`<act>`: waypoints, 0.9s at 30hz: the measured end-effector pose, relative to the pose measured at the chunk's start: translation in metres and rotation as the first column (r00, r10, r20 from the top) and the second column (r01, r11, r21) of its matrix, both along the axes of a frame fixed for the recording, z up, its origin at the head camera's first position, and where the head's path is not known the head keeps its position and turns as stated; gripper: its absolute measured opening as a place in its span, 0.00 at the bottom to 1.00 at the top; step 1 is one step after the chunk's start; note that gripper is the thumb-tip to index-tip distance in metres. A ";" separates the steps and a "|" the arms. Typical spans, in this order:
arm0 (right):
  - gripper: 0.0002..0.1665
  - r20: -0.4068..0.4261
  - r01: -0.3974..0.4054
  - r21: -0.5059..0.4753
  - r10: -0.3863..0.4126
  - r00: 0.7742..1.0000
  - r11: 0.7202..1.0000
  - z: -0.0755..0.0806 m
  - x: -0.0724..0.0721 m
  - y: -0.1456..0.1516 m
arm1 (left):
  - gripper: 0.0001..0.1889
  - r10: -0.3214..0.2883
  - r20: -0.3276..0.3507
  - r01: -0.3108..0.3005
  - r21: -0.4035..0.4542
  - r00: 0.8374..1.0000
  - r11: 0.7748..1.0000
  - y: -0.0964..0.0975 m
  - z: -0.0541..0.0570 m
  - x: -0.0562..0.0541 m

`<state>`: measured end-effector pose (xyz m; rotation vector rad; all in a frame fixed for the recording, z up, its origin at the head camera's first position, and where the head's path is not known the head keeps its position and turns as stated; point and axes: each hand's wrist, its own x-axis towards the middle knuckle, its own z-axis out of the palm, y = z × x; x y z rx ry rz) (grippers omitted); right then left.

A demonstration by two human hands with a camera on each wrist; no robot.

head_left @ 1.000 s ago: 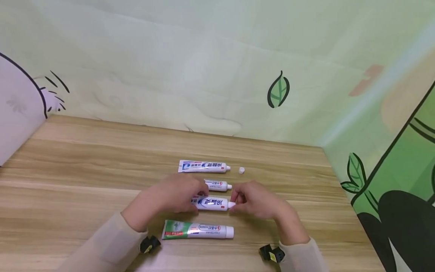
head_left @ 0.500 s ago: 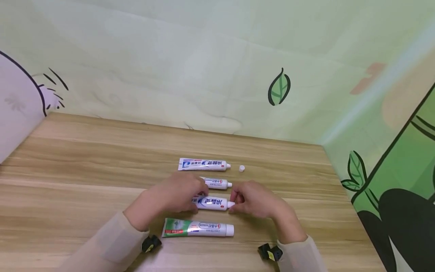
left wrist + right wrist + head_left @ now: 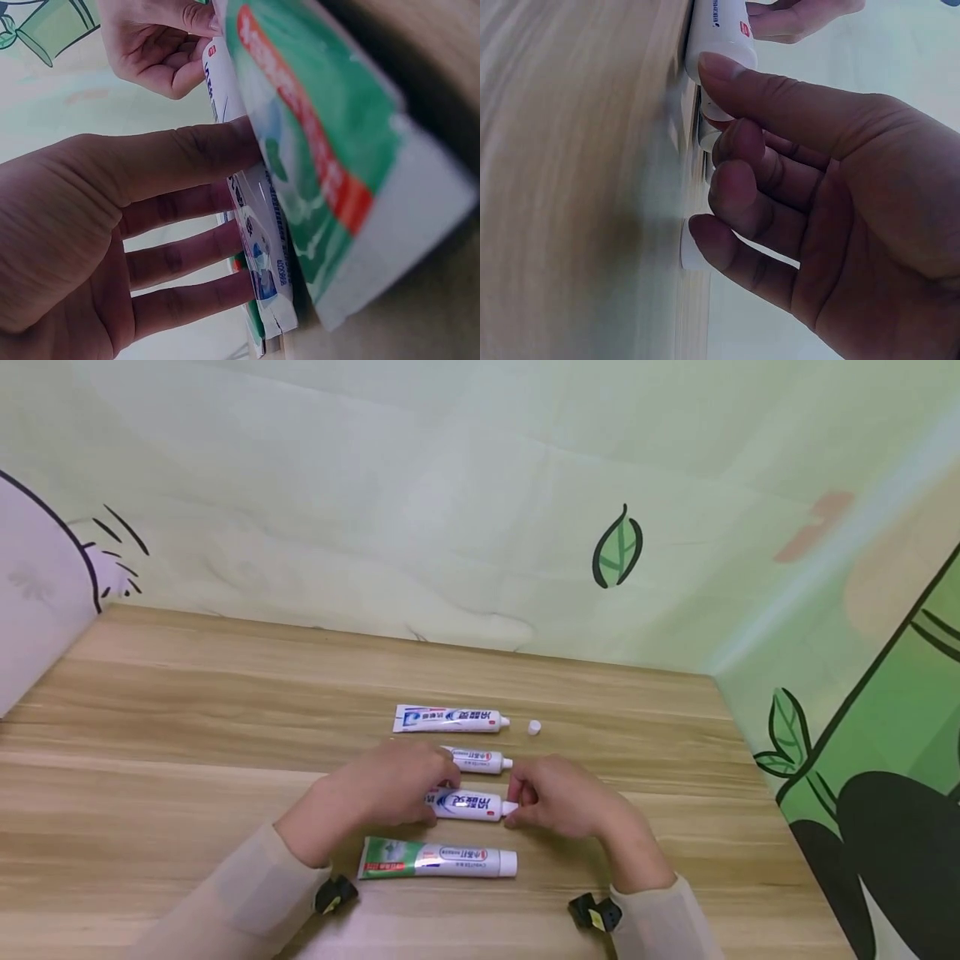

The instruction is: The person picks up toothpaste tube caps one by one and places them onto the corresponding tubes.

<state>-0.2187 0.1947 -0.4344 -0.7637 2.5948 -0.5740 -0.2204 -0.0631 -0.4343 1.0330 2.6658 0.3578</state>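
A white-and-blue toothpaste tube [image 3: 468,805] lies flat on the table between both hands in the head view. My left hand [image 3: 390,781] holds its body, thumb on the near side and fingers on the far side; the left wrist view shows this tube [image 3: 262,270] between them. At the nozzle end, my right hand [image 3: 566,797] pinches the small white cap [image 3: 509,808] between thumb and index finger. Whether the cap turns cannot be made out. Nearer lies a green-and-white toothpaste tube [image 3: 450,860] with a wide white cap. My left hand partly hides a smaller uncapped tube [image 3: 483,761] beyond.
Farthest back on the wooden table [image 3: 225,693] lies another uncapped white-and-blue toothpaste tube [image 3: 450,719]. A loose white cap [image 3: 534,727] stands just right of its nozzle. A printed cloth backdrop [image 3: 375,510] rises along the back and sides.
Both hands keep their places on the tube and its cap, with barely any visible motion. The whole table scene has shifted slightly up in the head view.
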 end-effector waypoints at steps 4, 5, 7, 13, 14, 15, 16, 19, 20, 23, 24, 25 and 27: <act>0.12 0.003 0.002 0.003 -0.002 1.000 1.000 0.001 0.000 0.000 | 0.20 -0.007 -0.008 0.007 -0.004 1.000 1.000 0.000 0.000 0.000; 0.12 0.002 0.003 0.002 -0.003 1.000 1.000 0.002 0.001 0.000 | 0.20 -0.007 -0.011 0.007 -0.005 1.000 1.000 0.000 0.000 0.000; 0.12 0.003 0.003 0.001 -0.003 1.000 1.000 0.003 0.000 -0.001 | 0.20 -0.007 -0.016 0.007 -0.006 1.000 1.000 -0.001 0.001 0.000; 0.11 0.008 -0.009 -0.015 0.010 1.000 1.000 0.004 0.000 -0.001 | 0.20 0.002 -0.008 -0.002 -0.006 1.000 1.000 -0.001 0.001 0.000; 0.11 0.010 -0.010 -0.016 0.011 1.000 1.000 0.004 0.000 -0.001 | 0.20 0.003 -0.007 -0.003 -0.007 1.000 1.000 -0.001 0.001 0.000; 0.11 0.012 -0.011 -0.017 0.011 1.000 1.000 0.003 0.000 -0.001 | 0.20 0.004 -0.006 -0.004 -0.009 1.000 1.000 -0.002 0.001 0.000; 0.11 0.013 -0.010 -0.016 0.011 1.000 1.000 0.003 0.000 0.000 | 0.21 0.005 -0.005 -0.005 -0.010 1.000 1.000 -0.002 0.001 0.000; 0.11 0.010 -0.007 -0.014 0.007 1.000 1.000 0.003 -0.001 0.000 | 0.21 0.013 0.001 -0.013 -0.017 1.000 1.000 -0.003 0.002 0.000; 0.11 0.010 -0.004 -0.013 0.004 1.000 1.000 0.003 -0.001 0.001 | 0.21 0.016 0.002 -0.015 -0.018 1.000 1.000 -0.003 0.002 -0.001; 0.11 0.011 0.003 -0.019 -0.003 1.000 1.000 0.003 -0.002 0.002 | 0.22 0.024 0.019 -0.024 -0.011 1.000 1.000 -0.004 0.004 -0.001; 0.11 0.014 0.008 -0.021 -0.007 1.000 1.000 0.004 -0.002 0.002 | 0.22 0.026 0.026 -0.026 -0.008 0.999 1.000 -0.004 0.005 -0.001; 0.10 0.019 0.011 -0.027 -0.010 1.000 1.000 0.004 -0.002 0.003 | 0.22 0.025 0.031 -0.024 -0.003 0.999 1.000 -0.005 0.005 -0.002; 0.10 0.018 0.018 -0.037 -0.018 1.000 0.999 0.006 -0.002 0.004 | 0.21 0.025 0.045 -0.026 0.008 0.999 1.000 -0.005 0.007 -0.003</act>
